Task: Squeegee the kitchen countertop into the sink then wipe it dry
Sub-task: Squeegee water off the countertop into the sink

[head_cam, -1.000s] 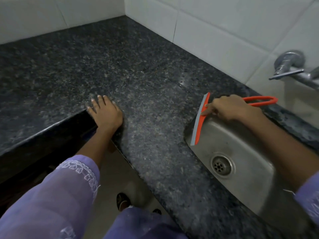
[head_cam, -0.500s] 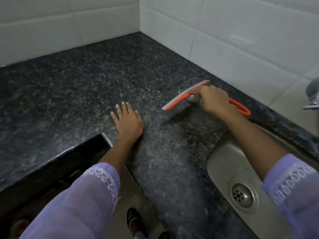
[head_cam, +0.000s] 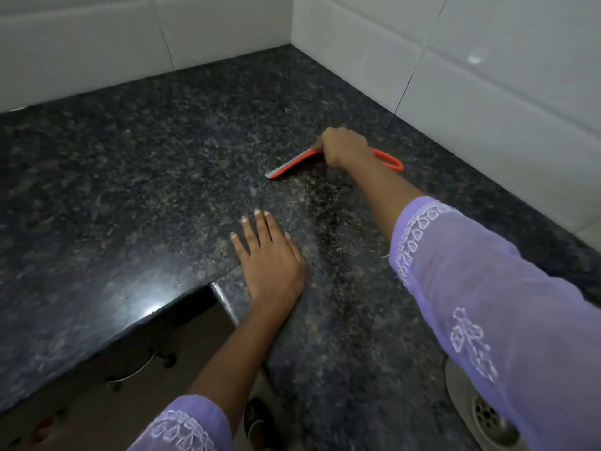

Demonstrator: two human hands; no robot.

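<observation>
Speckled dark granite counter fills the view, meeting white wall tiles at the far corner. Far right of centre, the right hand is clenched around an orange squeegee with a grey blade, hiding the blade's right end. The left hand lies flat, fingers spread. At bottom right, a steel sink is mostly covered by a lilac embroidered sleeve.

Squeegee: orange body, grey rubber blade, loop handle; blade edge down on the countertop, near the tiled back corner. Countertop: dark speckled granite, glossy, L-shaped. Sink: stainless steel, only its drain and a sliver of basin visible at lower right.
</observation>
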